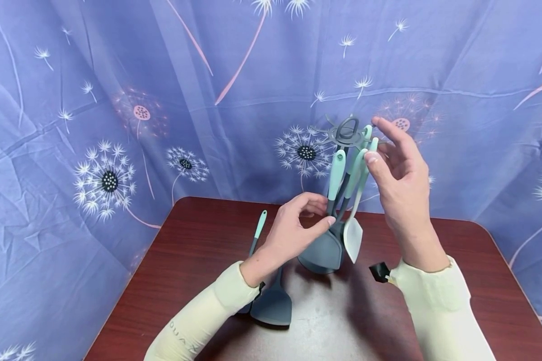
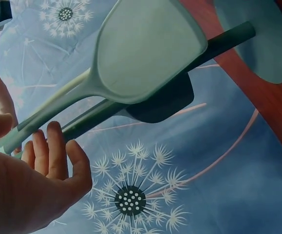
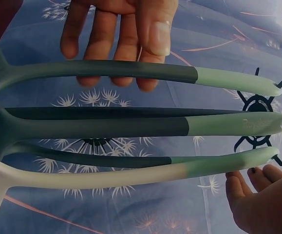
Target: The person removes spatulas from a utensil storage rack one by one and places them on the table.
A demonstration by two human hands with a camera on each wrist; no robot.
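Note:
A utensil rack with a dark hooked ring on top bears several kitchen tools with mint handles. A dark turner hangs at its front left, and a pale spatula hangs at the right. My left hand is beside the turner's neck, fingers loosely bent behind it and thumb apart from it. My right hand is at the top of the pale spatula's handle. Its thumb and index finger are spread, and a fingertip touches or nearly touches the handle. The rack's round base stands on the table.
To the left, a dark turner lies on the dark red table, partly under my left sleeve. Beside it is another tool with a mint handle. A blue curtain with a dandelion print hangs close behind the rack.

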